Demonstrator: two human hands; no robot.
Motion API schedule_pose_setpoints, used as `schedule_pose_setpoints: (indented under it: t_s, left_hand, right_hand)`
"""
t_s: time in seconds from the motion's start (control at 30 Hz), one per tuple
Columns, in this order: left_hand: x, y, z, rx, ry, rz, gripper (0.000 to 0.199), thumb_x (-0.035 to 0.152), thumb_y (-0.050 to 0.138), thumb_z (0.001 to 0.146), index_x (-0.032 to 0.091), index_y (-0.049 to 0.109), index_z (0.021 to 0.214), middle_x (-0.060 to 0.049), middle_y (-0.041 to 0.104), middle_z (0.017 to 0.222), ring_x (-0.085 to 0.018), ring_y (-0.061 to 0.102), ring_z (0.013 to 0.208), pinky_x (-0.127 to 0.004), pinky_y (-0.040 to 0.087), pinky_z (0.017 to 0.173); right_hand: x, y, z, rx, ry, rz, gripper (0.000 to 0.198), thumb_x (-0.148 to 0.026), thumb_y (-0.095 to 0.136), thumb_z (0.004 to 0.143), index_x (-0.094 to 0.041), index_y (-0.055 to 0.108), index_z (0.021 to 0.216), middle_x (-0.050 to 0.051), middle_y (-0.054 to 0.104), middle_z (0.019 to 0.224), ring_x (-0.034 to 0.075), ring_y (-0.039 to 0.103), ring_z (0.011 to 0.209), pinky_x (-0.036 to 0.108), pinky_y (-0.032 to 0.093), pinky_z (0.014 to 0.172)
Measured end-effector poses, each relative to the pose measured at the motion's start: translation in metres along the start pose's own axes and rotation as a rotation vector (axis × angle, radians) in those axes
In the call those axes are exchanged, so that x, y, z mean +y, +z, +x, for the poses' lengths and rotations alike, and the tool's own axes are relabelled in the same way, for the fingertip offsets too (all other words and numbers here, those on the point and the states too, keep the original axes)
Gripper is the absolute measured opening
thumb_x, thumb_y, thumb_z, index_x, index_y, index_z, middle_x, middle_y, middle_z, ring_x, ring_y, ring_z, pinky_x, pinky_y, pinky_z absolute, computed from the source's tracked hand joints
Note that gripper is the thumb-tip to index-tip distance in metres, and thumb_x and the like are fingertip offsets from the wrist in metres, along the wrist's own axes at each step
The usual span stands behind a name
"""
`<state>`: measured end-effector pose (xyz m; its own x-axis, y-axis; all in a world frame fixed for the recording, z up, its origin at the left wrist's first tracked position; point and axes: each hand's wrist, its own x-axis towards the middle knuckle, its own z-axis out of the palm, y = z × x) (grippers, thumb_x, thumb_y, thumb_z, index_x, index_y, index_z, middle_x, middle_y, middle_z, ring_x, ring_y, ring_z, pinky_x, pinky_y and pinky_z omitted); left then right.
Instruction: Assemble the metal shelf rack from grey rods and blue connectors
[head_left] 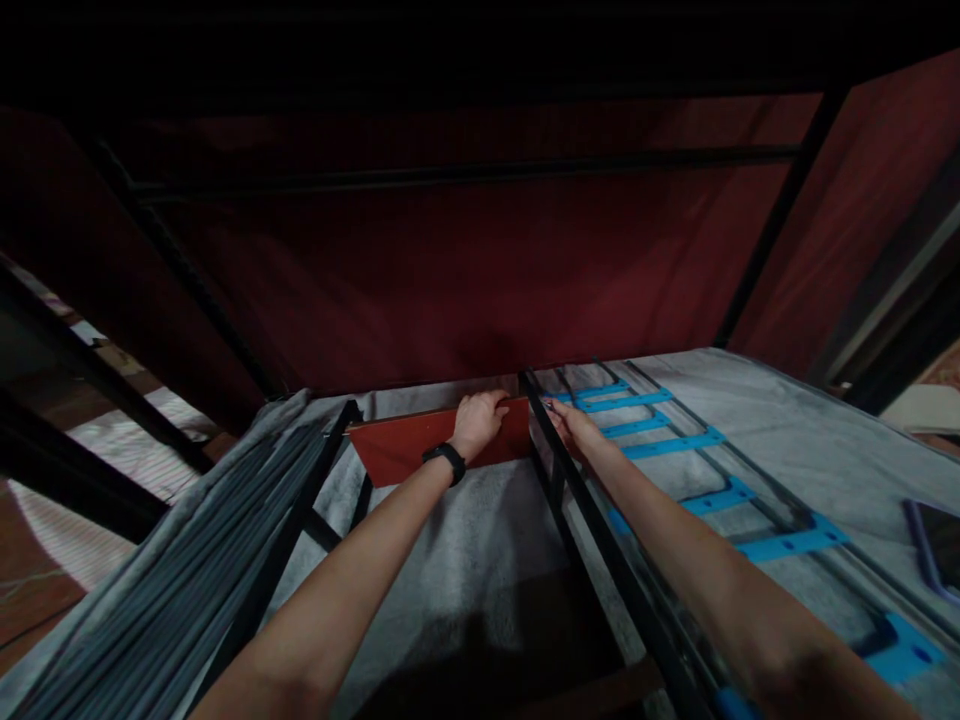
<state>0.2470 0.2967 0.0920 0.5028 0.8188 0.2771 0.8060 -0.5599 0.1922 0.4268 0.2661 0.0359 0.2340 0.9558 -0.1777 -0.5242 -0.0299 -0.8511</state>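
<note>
A reddish-brown board (pixel 405 446) spans the far end of a black metal frame (pixel 585 490) between its two side rails. My left hand (pixel 478 425), with a black band on the wrist, grips the board, fingers curled over its upper edge. On the outer side of the right-hand rail is my right hand (pixel 571 428), its fingers pinched together close to the board's right end. Something small may be between those fingertips, but it is too small and dark to name.
Several blue brackets (pixel 675 443) joined to dark rods lie to the right on a grey cloth (pixel 750 400). Bundled grey rods (pixel 180 580) lie on the left. A phone (pixel 937 545) rests at the right edge. Dark posts and a deep-red curtain (pixel 480 270) enclose the far side.
</note>
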Motion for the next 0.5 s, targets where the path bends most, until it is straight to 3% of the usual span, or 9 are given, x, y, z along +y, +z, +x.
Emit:
schedule_pose_setpoints:
  t_s: [0.17, 0.33, 0.5]
  left_hand:
    - [-0.001, -0.004, 0.007, -0.066, 0.032, -0.037, 0.040, 0.037, 0.049, 0.092, 0.029, 0.057, 0.129, -0.003, 0.065, 0.127, -0.020, 0.059, 0.115, -0.031, 0.043, 0.097]
    - [-0.004, -0.009, 0.014, -0.154, 0.117, -0.011, 0.043, 0.034, 0.047, 0.092, 0.032, 0.052, 0.135, -0.002, 0.062, 0.130, -0.021, 0.058, 0.117, -0.031, 0.044, 0.099]
    - [-0.010, -0.013, 0.015, -0.211, 0.158, -0.011, 0.045, 0.033, 0.045, 0.093, 0.038, 0.048, 0.138, 0.001, 0.061, 0.131, -0.019, 0.057, 0.118, -0.029, 0.044, 0.099]
  right_hand:
    - [-0.003, 0.005, 0.012, 0.031, -0.080, 0.018, 0.016, -0.025, 0.066, 0.079, -0.021, 0.064, 0.095, 0.002, 0.070, 0.073, 0.015, 0.068, 0.071, 0.024, 0.058, 0.064]
    - [-0.011, 0.000, 0.012, -0.035, -0.198, 0.029, 0.016, -0.010, 0.071, 0.069, -0.017, 0.068, 0.084, 0.001, 0.071, 0.074, 0.010, 0.066, 0.070, 0.020, 0.055, 0.073]
    - [-0.005, -0.004, 0.012, -0.049, -0.252, -0.045, 0.018, -0.017, 0.077, 0.064, -0.017, 0.069, 0.080, 0.000, 0.070, 0.073, 0.010, 0.065, 0.067, 0.023, 0.054, 0.074]
